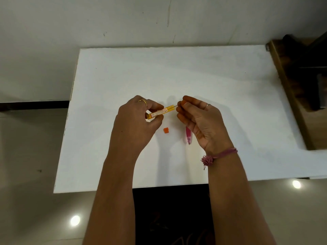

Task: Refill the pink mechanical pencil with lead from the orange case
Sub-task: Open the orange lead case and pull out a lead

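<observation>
My left hand (136,119) grips the orange lead case (160,112) above the white table (177,76), its open end pointing right. At that open end, my right hand (196,117) pinches a thin lead (175,107) between thumb and fingers. The lead reaches from the fingertips into the case mouth. The case's small orange cap (166,130) lies on the table below the case. The pink mechanical pencil (188,137) lies on the table under my right hand, tip toward me, its upper part hidden by the palm.
The white table meets a grey wall (159,20) at the back. A brown wooden piece of furniture (293,89) with dark objects stands at the right edge. Glossy floor (35,174) lies to the left and front.
</observation>
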`<state>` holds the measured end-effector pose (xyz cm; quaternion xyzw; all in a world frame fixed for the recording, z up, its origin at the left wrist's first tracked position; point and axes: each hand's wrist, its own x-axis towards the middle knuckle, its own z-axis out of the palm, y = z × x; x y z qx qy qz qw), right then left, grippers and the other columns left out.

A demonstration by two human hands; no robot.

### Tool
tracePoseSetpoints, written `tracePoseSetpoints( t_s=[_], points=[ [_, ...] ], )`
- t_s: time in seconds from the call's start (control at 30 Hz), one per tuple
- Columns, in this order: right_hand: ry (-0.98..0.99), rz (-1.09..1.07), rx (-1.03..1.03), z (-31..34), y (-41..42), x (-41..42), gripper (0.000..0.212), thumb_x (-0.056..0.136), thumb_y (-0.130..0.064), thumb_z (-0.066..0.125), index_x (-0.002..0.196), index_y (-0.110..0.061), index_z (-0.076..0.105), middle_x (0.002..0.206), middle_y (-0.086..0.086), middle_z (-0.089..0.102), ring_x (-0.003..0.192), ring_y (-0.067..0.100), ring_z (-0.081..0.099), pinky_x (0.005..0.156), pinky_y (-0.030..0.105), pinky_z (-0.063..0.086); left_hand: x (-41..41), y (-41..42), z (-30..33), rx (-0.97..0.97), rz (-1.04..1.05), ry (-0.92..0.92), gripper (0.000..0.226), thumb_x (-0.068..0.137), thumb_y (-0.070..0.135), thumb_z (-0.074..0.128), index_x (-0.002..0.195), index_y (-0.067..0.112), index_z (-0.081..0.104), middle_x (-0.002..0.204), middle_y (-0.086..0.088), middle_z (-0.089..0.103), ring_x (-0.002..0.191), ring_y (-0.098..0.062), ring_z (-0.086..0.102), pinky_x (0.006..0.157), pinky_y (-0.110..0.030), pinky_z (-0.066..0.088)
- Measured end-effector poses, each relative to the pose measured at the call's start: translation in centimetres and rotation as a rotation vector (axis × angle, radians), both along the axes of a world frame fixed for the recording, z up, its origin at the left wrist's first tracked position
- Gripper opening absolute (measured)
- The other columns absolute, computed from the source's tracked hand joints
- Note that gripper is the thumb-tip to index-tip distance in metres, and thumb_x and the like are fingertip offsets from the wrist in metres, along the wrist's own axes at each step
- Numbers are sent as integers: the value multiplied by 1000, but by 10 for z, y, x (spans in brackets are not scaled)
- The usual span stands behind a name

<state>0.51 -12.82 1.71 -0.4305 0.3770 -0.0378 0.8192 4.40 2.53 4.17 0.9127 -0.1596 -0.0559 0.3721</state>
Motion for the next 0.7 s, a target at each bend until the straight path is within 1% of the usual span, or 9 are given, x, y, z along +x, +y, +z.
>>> tracePoseSetpoints(
  t_s=[0.03, 0.13, 0.2, 0.27, 0.37, 0.47, 0.53, 0.6, 0.7],
  points=[
    [-7, -26, -11, 0, -1, 0, 15, 88, -2, 63, 102, -4, 68, 89, 10, 74, 77, 16, 72, 70, 26, 61, 0, 1, 0, 6, -1, -7, 15, 79, 19, 70, 93, 25, 72, 90, 5, 63, 73, -10, 55, 58, -9, 36],
    [-23, -104, -72, 0, -4, 0, 13, 88, -1, 62, 99, -7, 67, 86, 8, 72, 76, 16, 70, 68, 24, 59, 1, 3, -4, 29, 31, 0, 15, 80, 21, 70, 94, 25, 71, 92, 5, 65, 83, -14, 57, 67, -22, 39],
    [-33, -164, -114, 0, -7, -1, 12, 88, -2, 63, 96, -9, 67, 83, 6, 71, 74, 15, 70, 68, 23, 59, 2, 5, -8, 34, 68, 23, 15, 80, 22, 71, 95, 24, 71, 90, 7, 65, 83, -11, 55, 65, -14, 36],
    [-42, -209, -144, 0, -9, -1, 11, 88, -3, 63, 95, -11, 67, 84, 5, 71, 74, 14, 70, 69, 24, 59, 3, 5, -12, 26, 113, 54, 16, 79, 22, 72, 94, 21, 72, 81, 11, 62, 73, -5, 53, 61, -2, 34],
    [-54, -233, -160, 1, -10, -2, 11, 88, -4, 63, 97, -11, 67, 85, 4, 71, 75, 13, 70, 71, 25, 59, 2, 4, -19, 1, 215, 138, 14, 77, 22, 74, 90, 19, 71, 68, 17, 55, 62, 1, 52, 57, 4, 33],
    [-57, -231, -169, 2, -11, -3, 11, 88, -5, 64, 97, -12, 67, 87, 4, 71, 75, 12, 71, 70, 24, 58, 1, 2, -26, -11, 281, 200, 16, 76, 23, 75, 89, 19, 67, 73, 9, 61, 62, -2, 55, 53, -4, 38],
    [-61, -224, -166, 3, -11, -3, 11, 88, -5, 64, 97, -12, 66, 87, 4, 71, 76, 12, 70, 71, 24, 58, 0, 0, -29, 10, 295, 224, 23, 75, 23, 75, 93, 17, 63, 82, 4, 63, 70, -11, 59, 61, -17, 43],
    [-63, -219, -163, 4, -11, -3, 12, 89, -5, 64, 98, -11, 66, 88, 4, 71, 77, 13, 70, 72, 25, 59, -2, -4, -32, 36, 299, 247, 29, 75, 22, 75, 99, 15, 59, 85, 1, 62, 79, -17, 61, 69, -29, 48],
    [-65, -203, -162, 5, -11, -3, 13, 89, -6, 63, 100, -11, 66, 88, 4, 71, 77, 13, 70, 71, 24, 58, -5, -8, -37, 63, 307, 276, 34, 76, 23, 73, 102, 12, 56, 87, -2, 62, 81, -19, 59, 70, -31, 46]
  ],
)
